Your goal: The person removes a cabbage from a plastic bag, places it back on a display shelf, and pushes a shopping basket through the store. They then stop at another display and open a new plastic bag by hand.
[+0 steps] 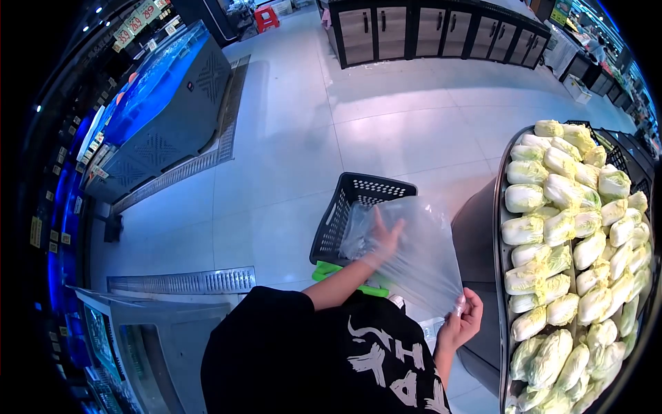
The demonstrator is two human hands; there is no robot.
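A clear plastic bag [429, 238] is stretched between my two hands. My right hand [466, 321] pinches its gathered corner near the edge of the cabbage stand. My left hand [387, 238] has its fingers spread, with the thin film lying around it. Below and beyond that hand is a dark grey shopping basket [332, 219] with perforated sides and a bright green part [323, 270] at its near end. More crumpled clear plastic [353, 231] shows inside the basket.
Pale napa cabbages [562, 190] are heaped on a curved stand [476, 234] to my right. A blue-lit tank [162, 79] with price signs stands at far left. Wooden cabinets [431, 34] line the back, and a red stool [266, 18] sits beyond the tiled floor [283, 159].
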